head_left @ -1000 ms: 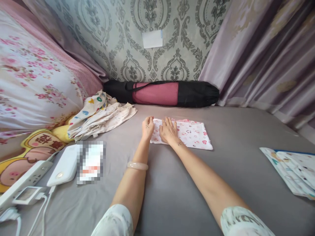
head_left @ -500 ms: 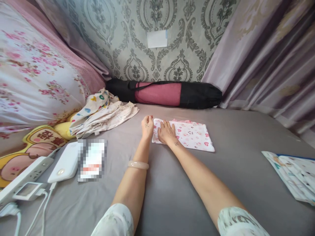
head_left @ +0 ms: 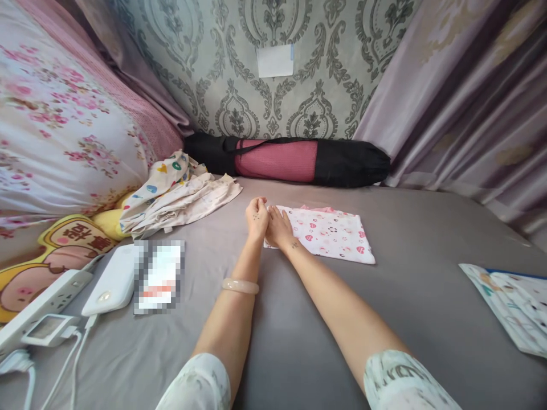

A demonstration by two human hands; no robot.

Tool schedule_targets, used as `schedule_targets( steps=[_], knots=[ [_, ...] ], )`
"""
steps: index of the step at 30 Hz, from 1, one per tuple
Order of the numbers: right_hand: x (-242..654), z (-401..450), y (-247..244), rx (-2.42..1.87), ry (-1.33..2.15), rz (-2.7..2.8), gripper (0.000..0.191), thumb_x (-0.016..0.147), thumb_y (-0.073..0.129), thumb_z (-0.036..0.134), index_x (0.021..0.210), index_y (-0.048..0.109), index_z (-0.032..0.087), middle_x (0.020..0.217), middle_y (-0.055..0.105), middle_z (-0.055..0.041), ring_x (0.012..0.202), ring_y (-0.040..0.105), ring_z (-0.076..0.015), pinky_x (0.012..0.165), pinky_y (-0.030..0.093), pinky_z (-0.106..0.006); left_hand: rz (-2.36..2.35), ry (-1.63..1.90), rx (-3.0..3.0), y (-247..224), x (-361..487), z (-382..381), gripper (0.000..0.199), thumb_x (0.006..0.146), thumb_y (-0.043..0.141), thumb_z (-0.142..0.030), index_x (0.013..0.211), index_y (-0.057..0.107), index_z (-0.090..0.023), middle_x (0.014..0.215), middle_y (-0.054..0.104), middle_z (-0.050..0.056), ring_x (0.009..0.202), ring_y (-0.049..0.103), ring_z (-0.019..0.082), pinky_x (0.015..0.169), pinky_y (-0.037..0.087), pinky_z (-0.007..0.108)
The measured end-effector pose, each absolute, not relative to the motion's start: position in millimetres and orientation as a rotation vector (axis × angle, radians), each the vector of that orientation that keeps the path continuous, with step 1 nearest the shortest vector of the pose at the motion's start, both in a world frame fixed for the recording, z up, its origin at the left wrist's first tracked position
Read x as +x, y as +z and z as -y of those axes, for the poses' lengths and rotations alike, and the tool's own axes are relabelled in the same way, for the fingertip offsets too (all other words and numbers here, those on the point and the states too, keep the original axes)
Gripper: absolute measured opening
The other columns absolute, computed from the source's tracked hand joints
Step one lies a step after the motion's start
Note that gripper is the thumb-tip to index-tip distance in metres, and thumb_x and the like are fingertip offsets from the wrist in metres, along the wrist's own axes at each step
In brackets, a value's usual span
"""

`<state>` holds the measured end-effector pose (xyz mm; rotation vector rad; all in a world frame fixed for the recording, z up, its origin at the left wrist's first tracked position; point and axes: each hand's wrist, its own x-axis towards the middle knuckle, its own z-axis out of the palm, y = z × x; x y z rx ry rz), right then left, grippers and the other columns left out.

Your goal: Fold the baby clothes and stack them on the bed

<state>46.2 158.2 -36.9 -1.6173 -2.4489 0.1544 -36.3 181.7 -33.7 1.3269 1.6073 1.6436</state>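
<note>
A white cloth with pink hearts and small prints (head_left: 333, 232) lies folded flat on the grey sheet, a bit of pink frill showing along its far edge. My right hand (head_left: 280, 228) rests flat on its left end, fingers stretched forward and touching or nearly touching my other hand. At the left edge of the cloth is my left hand (head_left: 256, 219), its fingers curled closed. What those fingers hold, if anything, is hidden behind the hand. A pale bangle (head_left: 240, 286) circles my left forearm.
Crumpled printed clothes (head_left: 183, 199) lie to the left, near a power strip (head_left: 51, 304), a white power bank (head_left: 113, 279) and a blurred-out flat item (head_left: 159, 279). A black and pink bag (head_left: 277, 162) lies along the wall. Another folded printed cloth (head_left: 508, 307) is at right.
My right hand has slid left over the cloth to its left end, beside my left hand. My left hand stays closed in nearly the same place.
</note>
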Motion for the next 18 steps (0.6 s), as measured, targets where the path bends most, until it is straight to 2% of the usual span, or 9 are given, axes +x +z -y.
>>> schedule_targets(
  steps=[5,9,14,18],
  knots=[
    [70,-153,-27,-1.651,0.108,2.278,0.054,0.096,0.030,0.026,0.147,0.034,0.006,0.157,0.026,-0.0140,0.146,0.017,-0.0238,0.117,0.008,-0.044,-1.646,1.546,1.480,-27,-26,-179,0.029,0.093,0.038,-0.025,0.099,0.065,-0.015,0.105,0.070,0.012,0.103,0.064,0.020,0.094,0.047,0.033],
    [109,-141,-26,-1.763,0.007,2.188,0.054,0.096,0.028,0.026,0.146,0.037,0.006,0.156,0.029,-0.0134,0.145,0.019,-0.0243,0.118,0.005,-0.045,-1.631,1.314,1.871,-27,-6,-171,0.034,0.094,0.036,-0.020,0.116,0.060,-0.014,0.119,0.066,0.014,0.113,0.060,0.022,0.099,0.044,0.035],
    [144,-133,-37,-1.829,-0.008,2.225,0.054,0.097,0.027,0.028,0.147,0.036,0.010,0.157,0.027,-0.0099,0.145,0.019,-0.0242,0.117,0.007,-0.047,-1.656,0.801,2.415,-40,16,-155,0.045,0.091,0.038,-0.016,0.134,0.050,-0.012,0.144,0.048,0.017,0.141,0.033,0.028,0.116,0.021,0.049],
    [148,-134,-46,-1.855,-0.018,2.252,0.053,0.098,0.026,0.030,0.147,0.038,0.014,0.157,0.027,-0.0083,0.145,0.021,-0.0233,0.116,0.010,-0.047,-1.746,0.547,2.488,-50,20,-150,0.045,0.096,0.034,-0.027,0.137,0.048,-0.016,0.148,0.043,0.015,0.141,0.031,0.031,0.115,0.020,0.054]
  ],
)
